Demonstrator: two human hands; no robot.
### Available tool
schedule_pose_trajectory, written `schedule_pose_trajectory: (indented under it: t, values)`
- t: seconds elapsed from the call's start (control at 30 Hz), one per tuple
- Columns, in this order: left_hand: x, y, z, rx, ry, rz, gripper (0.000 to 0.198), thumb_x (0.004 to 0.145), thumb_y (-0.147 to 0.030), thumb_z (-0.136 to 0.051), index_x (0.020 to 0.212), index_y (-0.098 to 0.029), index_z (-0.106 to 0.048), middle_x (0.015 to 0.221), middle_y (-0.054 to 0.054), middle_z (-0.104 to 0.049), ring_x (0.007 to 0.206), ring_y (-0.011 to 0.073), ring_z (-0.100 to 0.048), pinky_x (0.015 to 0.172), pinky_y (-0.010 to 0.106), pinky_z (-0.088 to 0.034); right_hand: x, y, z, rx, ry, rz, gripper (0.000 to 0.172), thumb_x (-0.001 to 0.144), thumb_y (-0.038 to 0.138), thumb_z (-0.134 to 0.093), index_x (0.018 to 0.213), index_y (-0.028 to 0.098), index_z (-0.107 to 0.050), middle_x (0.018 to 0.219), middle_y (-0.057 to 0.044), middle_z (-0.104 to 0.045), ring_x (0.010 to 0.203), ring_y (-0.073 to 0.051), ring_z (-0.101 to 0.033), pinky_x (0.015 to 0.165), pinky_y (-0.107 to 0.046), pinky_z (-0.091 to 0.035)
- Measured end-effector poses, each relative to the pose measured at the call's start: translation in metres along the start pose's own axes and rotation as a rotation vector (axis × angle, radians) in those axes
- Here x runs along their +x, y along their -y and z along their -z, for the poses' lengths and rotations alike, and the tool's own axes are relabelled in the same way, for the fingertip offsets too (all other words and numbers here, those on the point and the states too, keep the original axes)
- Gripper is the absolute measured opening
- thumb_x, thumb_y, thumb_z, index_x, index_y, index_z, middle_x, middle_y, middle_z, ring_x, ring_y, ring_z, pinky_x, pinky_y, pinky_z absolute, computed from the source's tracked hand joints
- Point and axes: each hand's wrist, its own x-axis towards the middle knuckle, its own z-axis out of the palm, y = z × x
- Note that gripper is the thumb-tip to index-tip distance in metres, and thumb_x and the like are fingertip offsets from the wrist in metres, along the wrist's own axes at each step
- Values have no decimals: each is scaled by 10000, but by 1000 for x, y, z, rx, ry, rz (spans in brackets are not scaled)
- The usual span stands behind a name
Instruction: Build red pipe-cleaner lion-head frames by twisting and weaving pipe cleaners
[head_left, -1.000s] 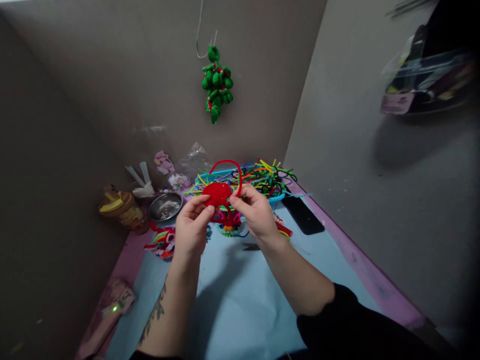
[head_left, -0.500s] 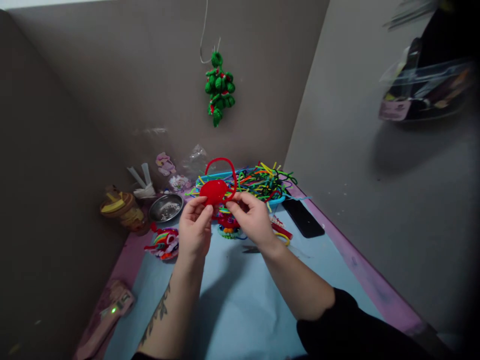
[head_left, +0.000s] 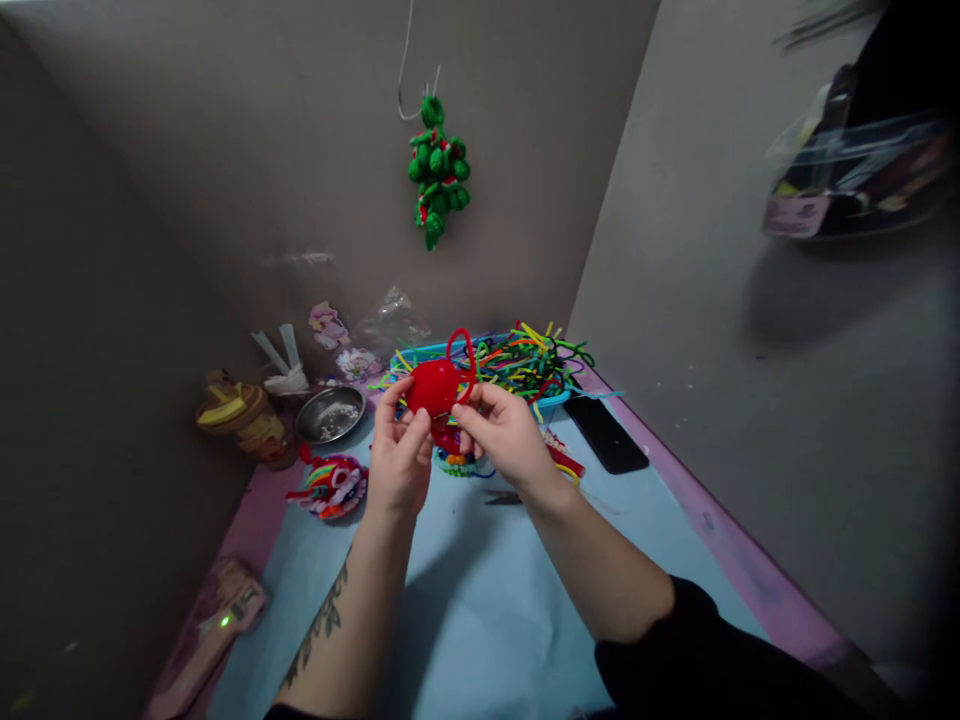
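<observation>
Your left hand [head_left: 401, 460] has its thumb and fingers closed on the lower left edge of a rounded red piece [head_left: 433, 388], held up above the worktop [head_left: 487, 620] in front of the blue tray [head_left: 556, 402] of fuzzy stems [head_left: 529, 365]. Your right hand [head_left: 504, 435] pinches the red strand [head_left: 472, 355] at the piece's right edge, fingers nearly together; exactly how the strand meets the piece there you cannot tell.

Half a second ago that strand made a wide arch over the piece; now it stands as a much narrower loop, bunched to the right. Your left hand has shifted slightly right, so the rainbow-patterned figure [head_left: 328, 487] beside it shows whole, where its edge was covered before. Your right hand sits about where it was. A second colourful figure [head_left: 455, 462] is partly hidden behind your hands. The scissors [head_left: 502, 497] and black phone [head_left: 606, 435] lie unmoved.
</observation>
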Motion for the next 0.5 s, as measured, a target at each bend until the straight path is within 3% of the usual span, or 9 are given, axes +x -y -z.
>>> schedule_pose_trajectory:
  t: [0.13, 0.33, 0.5]
  values:
    - [-3, -3, -5, -26, -33, 13, 608, 711, -263, -761, 1247, -272, -473, 949, 29, -715, 784, 144, -683, 708, 241, -518, -3, 2, -4, -69, 38, -10, 160, 760, 317, -621, 734, 185, -536, 501, 88, -502, 372, -51, -456, 382, -167, -373]
    - [-3, -2, -6, -109, -150, -8, 660, 647, -201, -802, 1218, -269, -477, 911, 2, -709, 723, 119, -673, 681, 224, -516, -4, 2, -6, -101, 77, -62, 118, 768, 294, -580, 751, 194, -520, 437, 100, -496, 328, -43, -405, 355, -152, -311]
    - [-3, -3, -7, -117, -151, -6, 679, 637, -212, -809, 1223, -272, -470, 895, -3, -708, 695, 110, -663, 661, 215, -507, -4, 2, -5, -91, 103, -84, 129, 750, 291, -591, 728, 191, -512, 406, 97, -503, 305, -40, -390, 339, -147, -293]
